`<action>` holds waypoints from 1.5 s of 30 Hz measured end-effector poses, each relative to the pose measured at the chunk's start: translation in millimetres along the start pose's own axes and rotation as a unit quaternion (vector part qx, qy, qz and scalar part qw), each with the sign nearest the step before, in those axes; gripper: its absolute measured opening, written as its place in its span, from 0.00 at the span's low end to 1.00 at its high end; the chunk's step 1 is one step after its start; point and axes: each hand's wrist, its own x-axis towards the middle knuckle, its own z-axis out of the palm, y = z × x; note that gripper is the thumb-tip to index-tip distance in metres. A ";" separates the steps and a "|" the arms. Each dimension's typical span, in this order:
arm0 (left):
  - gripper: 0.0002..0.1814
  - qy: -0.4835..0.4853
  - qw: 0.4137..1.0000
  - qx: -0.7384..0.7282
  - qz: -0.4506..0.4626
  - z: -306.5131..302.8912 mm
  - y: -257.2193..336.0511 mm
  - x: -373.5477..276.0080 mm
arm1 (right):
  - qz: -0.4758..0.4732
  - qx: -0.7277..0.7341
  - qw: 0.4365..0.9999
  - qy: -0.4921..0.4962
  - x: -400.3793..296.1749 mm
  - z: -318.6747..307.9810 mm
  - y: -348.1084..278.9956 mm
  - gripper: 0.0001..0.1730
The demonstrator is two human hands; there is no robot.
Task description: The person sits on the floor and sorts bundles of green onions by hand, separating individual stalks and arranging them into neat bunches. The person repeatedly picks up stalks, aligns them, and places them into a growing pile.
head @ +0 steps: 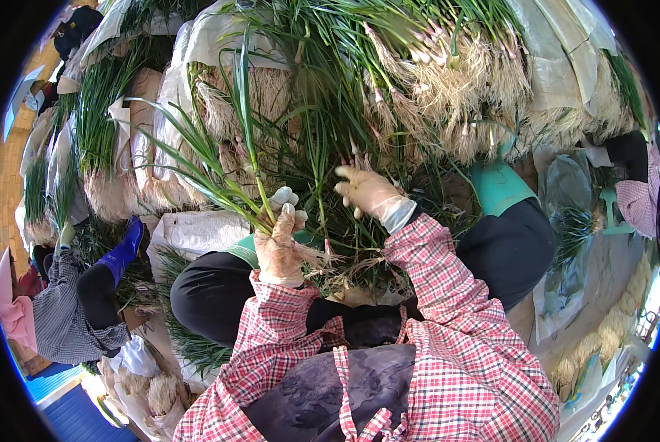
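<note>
My left hand (280, 248), in a dirty light glove, grips a few young garlic plants (258, 199) near their bulbs. Their green leaves fan up and to the left, and pale roots stick out on the right side of the hand. My right hand (371, 190), also gloved, hovers over loose garlic plants (330, 127) with its fingers apart. Nothing shows between those fingers, though the bulb of one plant sits just beyond the fingertips. More loose leaves and roots (363, 265) lie between my knees.
Ahead is a big heap of garlic plants with long roots (457, 83), partly under pale sheets (561, 50). White sacking (197, 235) lies by my left knee. A person in a checked jacket (76, 315) sits at left; another person's sleeve (636, 204) shows at right.
</note>
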 end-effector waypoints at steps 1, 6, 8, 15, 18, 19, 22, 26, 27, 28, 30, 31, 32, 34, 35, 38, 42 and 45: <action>0.17 -0.005 1.000 0.004 -0.008 7.7 1.7 -0.3 | 0.015 0.002 0.991 0.136 20.3 -7.2 15.7 0.29; 0.16 -0.020 0.999 0.008 -0.042 7.7 -4.0 -5.7 | 0.050 0.084 0.971 0.218 92.4 -12.9 46.3 0.19; 0.15 -0.028 0.999 0.004 -0.037 3.2 -3.5 -6.4 | -0.049 0.261 0.959 0.094 53.9 -21.7 18.3 0.14; 0.15 -0.120 0.986 0.077 -0.082 13.1 -25.3 4.3 | -0.229 0.071 0.968 0.068 -73.4 6.8 -1.6 0.13; 0.12 -0.132 0.982 -0.013 -0.137 12.7 -28.5 -4.9 | -0.204 0.155 0.966 -0.043 -88.5 10.6 3.1 0.14; 0.11 -0.127 0.983 -0.007 -0.132 7.7 -27.1 -8.3 | -0.219 0.155 0.961 0.066 -76.8 3.7 13.1 0.14; 0.11 -0.099 0.992 -0.072 -0.041 2.5 -22.6 -15.8 | -0.155 0.016 0.900 0.406 -16.8 -21.2 74.5 0.24; 0.13 -0.060 0.991 -0.098 0.075 5.7 9.6 -23.5 | -0.013 -0.226 0.962 0.154 17.6 22.0 86.5 0.41; 0.13 -0.069 0.989 -0.106 0.079 14.2 12.4 -25.2 | -0.069 -0.331 0.939 0.055 23.9 45.0 107.8 0.37; 0.16 -0.036 0.989 -0.106 0.093 16.0 13.1 -25.6 | -0.086 -0.380 0.913 -0.119 13.0 57.1 98.8 0.32; 0.18 -0.037 0.992 -0.116 0.039 10.7 14.8 -20.9 | -0.093 -0.402 0.892 -0.184 -1.3 67.6 79.9 0.23; 0.19 -0.036 0.992 -0.122 0.013 6.5 16.3 -17.8 | -0.104 -0.336 0.929 -0.116 -7.0 67.7 74.4 0.20; 0.20 -0.046 0.991 -0.116 -0.045 -7.8 9.5 -9.3 | -0.211 -0.208 0.952 0.077 -6.4 71.1 73.9 0.15; 0.20 -0.082 0.980 -0.117 -0.142 -5.5 -0.4 -1.8 | -0.187 -0.132 0.930 0.288 12.8 53.8 69.9 0.12; 0.19 -0.086 0.974 -0.115 -0.178 -6.1 -4.1 -2.7 | -0.168 -0.115 0.907 0.370 32.0 48.3 76.3 0.12; 0.19 -0.120 0.970 -0.102 -0.186 21.0 -15.2 -6.5 | 0.084 0.034 0.892 0.443 115.9 32.6 123.4 0.15; 0.22 -0.112 0.984 -0.113 -0.081 20.8 20.3 -19.3 | 0.020 0.336 0.933 0.123 90.8 9.9 67.8 0.27; 0.22 -0.086 0.986 -0.137 -0.024 19.6 34.3 -21.3 | -0.153 0.450 0.880 -0.029 17.3 0.9 36.2 0.18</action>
